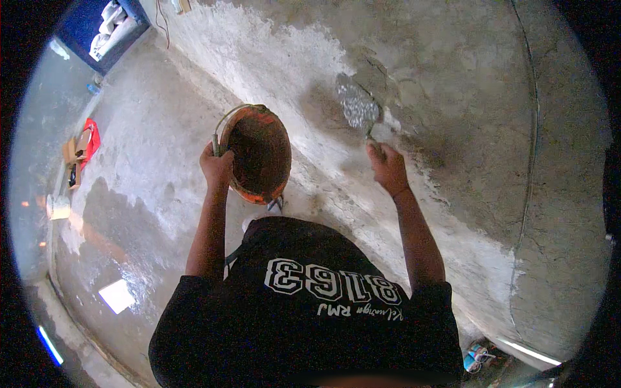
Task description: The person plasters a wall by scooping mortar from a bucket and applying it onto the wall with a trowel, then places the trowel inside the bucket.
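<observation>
My left hand grips an orange mortar bucket at its rim and handle, holding it tilted with the dark, mortar-coated inside showing. My right hand is closed on the handle of a trowel, whose speckled grey blade is at the rough, patchy cement wall, just below a cracked area. Darker damp-looking plaster and white patches surround the blade. My foot shows just below the bucket.
Along the far left are cardboard boxes with red material, a pale bucket and a small blue object. A blue-framed opening with white bundles is at top left. A blue-and-white item lies at lower right.
</observation>
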`<state>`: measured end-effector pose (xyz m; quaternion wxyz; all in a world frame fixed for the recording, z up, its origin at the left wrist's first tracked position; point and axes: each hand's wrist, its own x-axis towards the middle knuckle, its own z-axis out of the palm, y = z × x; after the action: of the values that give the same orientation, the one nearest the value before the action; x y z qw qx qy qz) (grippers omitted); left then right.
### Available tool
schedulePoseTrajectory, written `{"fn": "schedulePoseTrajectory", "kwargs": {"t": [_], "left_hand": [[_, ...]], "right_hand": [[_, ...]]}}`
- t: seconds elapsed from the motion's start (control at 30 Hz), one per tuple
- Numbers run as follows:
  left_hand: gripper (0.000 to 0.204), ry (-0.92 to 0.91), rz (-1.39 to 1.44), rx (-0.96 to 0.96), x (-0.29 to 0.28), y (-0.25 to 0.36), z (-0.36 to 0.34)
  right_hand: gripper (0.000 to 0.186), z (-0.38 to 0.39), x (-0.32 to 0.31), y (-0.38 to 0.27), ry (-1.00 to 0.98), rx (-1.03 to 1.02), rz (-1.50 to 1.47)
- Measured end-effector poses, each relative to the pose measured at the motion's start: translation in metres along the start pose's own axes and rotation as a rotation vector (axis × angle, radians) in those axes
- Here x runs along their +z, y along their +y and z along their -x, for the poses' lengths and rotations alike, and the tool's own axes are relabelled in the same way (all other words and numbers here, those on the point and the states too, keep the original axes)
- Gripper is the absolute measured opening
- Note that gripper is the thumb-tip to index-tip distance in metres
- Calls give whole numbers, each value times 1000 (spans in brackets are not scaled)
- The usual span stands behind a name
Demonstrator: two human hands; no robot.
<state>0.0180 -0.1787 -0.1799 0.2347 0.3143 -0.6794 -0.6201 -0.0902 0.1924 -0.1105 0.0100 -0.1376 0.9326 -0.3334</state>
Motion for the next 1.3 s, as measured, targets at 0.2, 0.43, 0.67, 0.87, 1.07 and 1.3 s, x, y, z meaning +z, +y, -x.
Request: {"fn": "schedulePoseTrajectory", "kwargs": {"t": [0.2, 0.43, 0.67, 0.87, 1.07, 1.3], "left_hand": [[21, 30, -64, -4, -3, -2, -4], [25, -25, -42, 17, 7, -6, -14], [26, -45, -60, -67, 1, 2, -8], [25, -116, -202, -9, 13, -2, -11], [24, -57, 29, 46, 21, -15, -13], [26, -47, -191, 36, 18, -11, -11]], "right_hand": [[34, 27, -9, 5, 101, -117, 114], [46, -12, -9, -29, -87, 194, -217], [20, 28, -27, -45, 7, 314, -289], [43, -18, -14, -23, 41, -105, 30], [44, 14, 3, -44, -145, 397, -334], [42, -5, -27, -43, -47, 312, -253]]}}
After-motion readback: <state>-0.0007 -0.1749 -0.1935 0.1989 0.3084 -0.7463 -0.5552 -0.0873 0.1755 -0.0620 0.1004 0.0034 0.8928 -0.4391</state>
